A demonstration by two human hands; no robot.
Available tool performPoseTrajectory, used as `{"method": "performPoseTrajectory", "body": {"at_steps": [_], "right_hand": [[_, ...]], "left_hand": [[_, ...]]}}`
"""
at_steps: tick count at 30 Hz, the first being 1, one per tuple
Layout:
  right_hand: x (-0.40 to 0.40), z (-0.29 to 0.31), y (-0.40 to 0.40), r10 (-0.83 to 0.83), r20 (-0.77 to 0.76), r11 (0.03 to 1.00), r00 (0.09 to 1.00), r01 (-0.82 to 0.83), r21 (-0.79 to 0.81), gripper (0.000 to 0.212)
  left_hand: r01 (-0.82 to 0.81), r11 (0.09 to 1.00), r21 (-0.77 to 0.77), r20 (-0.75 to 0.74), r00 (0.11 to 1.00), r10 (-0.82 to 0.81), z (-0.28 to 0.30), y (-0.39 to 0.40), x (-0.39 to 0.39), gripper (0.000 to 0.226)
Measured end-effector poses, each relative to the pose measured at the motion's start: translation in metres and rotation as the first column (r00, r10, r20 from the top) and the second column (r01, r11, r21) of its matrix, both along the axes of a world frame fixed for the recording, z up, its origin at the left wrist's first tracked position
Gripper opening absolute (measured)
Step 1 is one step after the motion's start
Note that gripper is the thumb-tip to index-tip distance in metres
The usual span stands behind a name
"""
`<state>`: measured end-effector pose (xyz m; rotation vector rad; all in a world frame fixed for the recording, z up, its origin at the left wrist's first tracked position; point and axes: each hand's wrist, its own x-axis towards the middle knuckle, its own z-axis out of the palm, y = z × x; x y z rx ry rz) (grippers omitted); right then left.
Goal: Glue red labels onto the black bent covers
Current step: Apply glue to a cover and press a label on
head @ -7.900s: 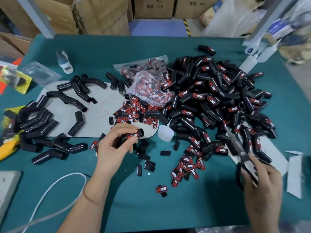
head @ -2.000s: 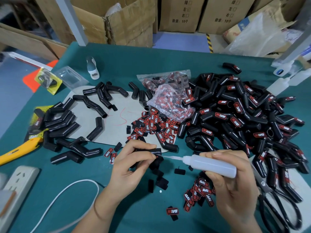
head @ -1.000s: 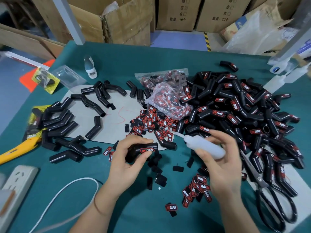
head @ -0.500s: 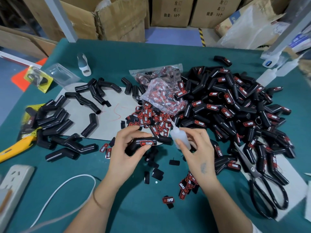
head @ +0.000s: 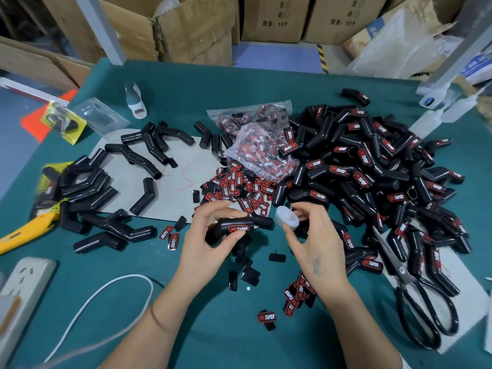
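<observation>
Centrally, clear bag (head: 262,153) holds red labels (head: 259,149), touching labelled covers (head: 372,169).

Glue bottle (head: 287,221) mostly hidden behind right hand (head: 315,246), only its pale round end shows. Power strip (head: 22,294) cut off at left edge, yellow knife (head: 25,230) too. Labels in the clear bag (head: 262,153) too blurred to read. Lower covers in the big pile (head: 372,182) buried, can't count. Scissors (head: 415,296) tips lost under pile.
</observation>
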<state>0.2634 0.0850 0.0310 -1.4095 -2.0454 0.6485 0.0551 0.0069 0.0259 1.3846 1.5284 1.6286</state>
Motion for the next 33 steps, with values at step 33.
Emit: {"method": "performPoseTrajectory", "body": {"at_steps": [33], "right_hand": [[-0.04,0.026,-0.038,-0.062,-0.739,0.838,0.671,-0.368,-0.404,0.014]], "left_hand": [[0.02,0.995,0.099,0.076,0.997,-0.027,0.005,-0.008,0.005,0.058]]}}
